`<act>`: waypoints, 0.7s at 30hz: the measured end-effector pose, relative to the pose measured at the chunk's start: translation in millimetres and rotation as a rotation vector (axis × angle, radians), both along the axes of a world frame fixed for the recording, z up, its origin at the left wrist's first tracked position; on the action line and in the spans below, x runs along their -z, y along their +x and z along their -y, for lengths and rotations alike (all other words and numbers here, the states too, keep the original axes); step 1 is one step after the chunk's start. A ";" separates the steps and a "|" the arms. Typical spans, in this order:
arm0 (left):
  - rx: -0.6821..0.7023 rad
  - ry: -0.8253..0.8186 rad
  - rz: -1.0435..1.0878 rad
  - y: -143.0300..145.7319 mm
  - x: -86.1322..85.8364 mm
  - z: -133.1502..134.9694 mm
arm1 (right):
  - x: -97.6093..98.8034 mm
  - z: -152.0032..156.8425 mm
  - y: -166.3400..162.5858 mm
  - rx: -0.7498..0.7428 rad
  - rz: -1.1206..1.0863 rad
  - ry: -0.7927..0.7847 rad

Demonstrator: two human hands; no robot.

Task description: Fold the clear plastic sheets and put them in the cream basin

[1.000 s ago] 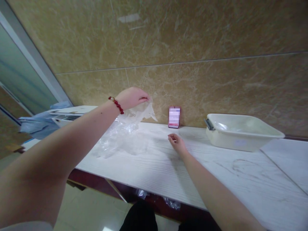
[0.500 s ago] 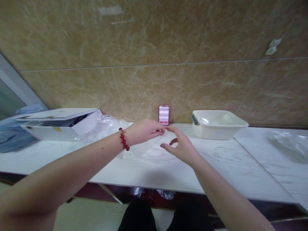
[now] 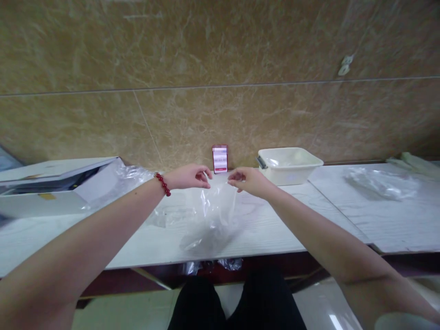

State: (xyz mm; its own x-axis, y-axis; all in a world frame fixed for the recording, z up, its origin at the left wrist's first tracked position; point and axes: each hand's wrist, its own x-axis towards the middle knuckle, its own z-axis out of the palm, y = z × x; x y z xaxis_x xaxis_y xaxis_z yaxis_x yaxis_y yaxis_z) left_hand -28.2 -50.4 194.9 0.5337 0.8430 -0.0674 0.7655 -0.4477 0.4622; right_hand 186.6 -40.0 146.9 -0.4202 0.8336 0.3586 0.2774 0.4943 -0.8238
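Handling a clear bag point(image 3: 211, 211) over the desk point(image 3: 144, 250) seems the step; the grip of the right hand point(image 3: 252, 182) looks pinched on its top edge; the left hand point(image 3: 187, 177) curls part-open alongside, hold unclear; next probably calls for steadying both edges.

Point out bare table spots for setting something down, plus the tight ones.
Bare: table between tub and the plastic right of it; strip in front of box. Crowded: centre, with left hand, right hand, bag between, phone behind.
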 end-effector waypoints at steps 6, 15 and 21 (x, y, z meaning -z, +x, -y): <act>-0.124 -0.059 0.057 -3.4 7.7 -39.0 | 5.8 -51.1 7.4 0.059 -0.103 -0.111; -0.539 -0.183 0.747 31.6 21.1 -70.2 | -0.1 -88.0 10.5 0.270 -0.013 -0.107; -0.552 -0.011 0.920 42.0 23.7 -79.4 | -4.7 -99.0 15.8 0.384 0.037 0.040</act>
